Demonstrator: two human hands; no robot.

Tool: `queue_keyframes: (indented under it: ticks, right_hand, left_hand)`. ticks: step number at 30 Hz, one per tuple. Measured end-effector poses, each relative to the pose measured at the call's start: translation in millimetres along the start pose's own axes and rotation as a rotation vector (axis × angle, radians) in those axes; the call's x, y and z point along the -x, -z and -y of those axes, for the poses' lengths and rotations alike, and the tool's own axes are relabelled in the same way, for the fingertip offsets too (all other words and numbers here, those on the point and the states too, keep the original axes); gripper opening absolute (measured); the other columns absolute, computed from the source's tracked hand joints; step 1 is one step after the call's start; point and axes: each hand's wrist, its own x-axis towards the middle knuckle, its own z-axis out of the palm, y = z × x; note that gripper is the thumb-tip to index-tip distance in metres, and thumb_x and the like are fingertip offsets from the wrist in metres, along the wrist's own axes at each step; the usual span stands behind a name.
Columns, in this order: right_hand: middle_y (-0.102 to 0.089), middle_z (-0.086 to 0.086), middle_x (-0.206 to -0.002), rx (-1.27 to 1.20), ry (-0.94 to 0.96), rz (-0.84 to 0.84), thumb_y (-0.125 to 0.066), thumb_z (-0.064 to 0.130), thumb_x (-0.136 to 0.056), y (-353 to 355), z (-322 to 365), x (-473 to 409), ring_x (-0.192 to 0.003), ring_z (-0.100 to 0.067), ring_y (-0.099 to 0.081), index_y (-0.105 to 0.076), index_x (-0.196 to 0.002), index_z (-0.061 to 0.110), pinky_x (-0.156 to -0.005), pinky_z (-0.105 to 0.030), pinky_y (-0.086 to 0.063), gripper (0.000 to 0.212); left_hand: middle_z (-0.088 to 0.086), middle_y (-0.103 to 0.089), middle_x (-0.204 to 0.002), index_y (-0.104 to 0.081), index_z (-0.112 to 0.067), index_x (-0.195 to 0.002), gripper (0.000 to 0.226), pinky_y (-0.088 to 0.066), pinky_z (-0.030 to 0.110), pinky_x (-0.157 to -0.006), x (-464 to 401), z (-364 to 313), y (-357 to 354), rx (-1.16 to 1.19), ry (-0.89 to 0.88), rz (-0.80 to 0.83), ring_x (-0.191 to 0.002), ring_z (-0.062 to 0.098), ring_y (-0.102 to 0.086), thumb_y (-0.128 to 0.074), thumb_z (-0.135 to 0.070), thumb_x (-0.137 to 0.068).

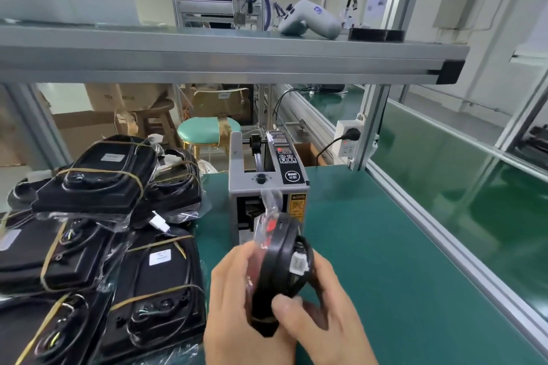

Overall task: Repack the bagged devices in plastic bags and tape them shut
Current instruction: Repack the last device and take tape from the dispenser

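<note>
We are right at the green table (370, 246) now, and both hands are on one bagged device (280, 270), lifted clear of the mat and turned on edge just in front of the tape dispenser (267, 187). Our left hand (237, 299) wraps around the near side, fingers curled over the clear plastic; our right hand (320, 314) clamps the other side, thumb pressed on the black casing low down. So neither hand is free: both are closed on the same piece.

A white connector (297, 264) sits on the edge facing us, with a black cable looping round it. The loose top of the plastic bag (271, 201) sticks up and reaches toward the dispenser's mouth. Whether a strip of tape is waiting there, we cannot tell; the bag hides the slot.

To our left, the stack of bagged devices (98, 231) covers that side of the table, many bound with rubber bands.

Our read: the device looks to be in its bag already and we are at the closing step, gathering the bag's mouth before taping. The next move probably calls for folding that loose flap flat against the casing, holding it down with one hand, and freeing the other to pull a strip from the dispenser. The slippery film and the protruding connector could make the fold spring back, so a firm pinch matters.
</note>
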Motion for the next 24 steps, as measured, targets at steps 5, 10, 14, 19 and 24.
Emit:
queue_keyframes:
  ticks: [5, 10, 14, 19, 24]
  right_hand:
    - [-0.073, 0.002, -0.104, -0.044, -0.068, 0.093, -0.085, 0.027, -0.051, 12.7, -0.8, -17.9, -0.095, -0.015, -0.071, -0.061, -0.110, 0.041, -0.075, -0.020, -0.053, 0.065]
    - [-0.071, 0.005, -0.109, 0.078, -0.080, 0.125, -0.081, 0.026, -0.053, 22.1, -3.4, -38.5, -0.098, -0.016, -0.068, -0.056, -0.114, 0.047, -0.086, -0.031, -0.053, 0.069]
    - [-0.068, -0.004, -0.106, 0.101, -0.119, 0.252, -0.070, 0.018, -0.056, 22.3, 1.2, -51.9, -0.082, -0.016, -0.063, -0.052, -0.119, 0.047, -0.075, -0.028, -0.052, 0.071]
    - [-0.065, -0.005, -0.114, 0.095, -0.178, 0.366, -0.064, 0.009, -0.058, 30.1, 5.0, -70.1, -0.086, -0.012, -0.064, -0.049, -0.127, 0.034, -0.072, -0.022, -0.048, 0.075]
    - [-0.055, -0.002, -0.129, 0.171, -0.225, 0.421, -0.065, 0.022, -0.056, 33.4, 6.8, -85.8, -0.108, -0.014, -0.063, -0.044, -0.130, 0.042, -0.086, -0.023, -0.050, 0.080]
  left_hand:
    - [-0.017, -0.056, -0.114, -0.067, -0.033, -0.108, 0.048, -0.045, 0.013, -0.089, -1.7, 1.0, 18.0, -0.008, -0.090, 0.213, -0.102, 0.006, -0.058, -0.047, -0.032, -0.065]
    - [-0.009, -0.063, -0.112, -0.069, -0.020, -0.105, 0.038, -0.047, 0.019, -0.093, -30.5, 14.1, 35.0, -0.042, -0.141, 0.260, -0.108, 0.008, -0.060, -0.058, -0.017, -0.069]
    - [-0.017, -0.045, -0.134, -0.046, -0.036, -0.128, 0.069, -0.025, 0.012, -0.106, -65.2, 22.2, 39.3, -0.124, -0.109, 0.230, -0.129, 0.001, -0.035, -0.070, -0.005, -0.070]
    - [-0.033, -0.060, -0.107, -0.061, -0.042, -0.103, 0.062, -0.032, -0.003, -0.087, -85.6, 28.7, 38.9, -0.066, -0.041, 0.430, -0.105, -0.017, -0.051, -0.075, 0.008, -0.070]
    - [-0.034, -0.063, -0.097, -0.065, -0.038, -0.075, 0.050, -0.040, -0.001, -0.078, -92.1, 45.6, 36.5, -0.048, -0.061, 0.444, -0.091, -0.012, -0.059, -0.083, 0.007, -0.060]
